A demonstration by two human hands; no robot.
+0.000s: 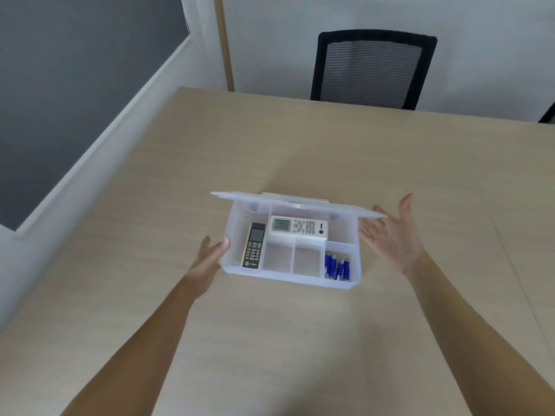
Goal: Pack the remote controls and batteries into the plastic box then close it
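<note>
A clear plastic box (288, 276) with dividers sits mid-table. Its hinged lid (300, 203) is half raised over the back of the box. A black remote (254, 245) lies in the left compartment, a white remote (297, 227) in the rear one, and several blue batteries (337, 266) in the front right one. My left hand (210, 259) touches the box's left wall, thumb on the rim. My right hand (390, 232) is spread open at the right end, fingertips right by the lid's edge; contact is unclear.
The box rests on a light wooden table (300, 340). A black mesh office chair (372, 69) stands behind the far edge. A dark window panel (75, 85) and a white wall are at the left.
</note>
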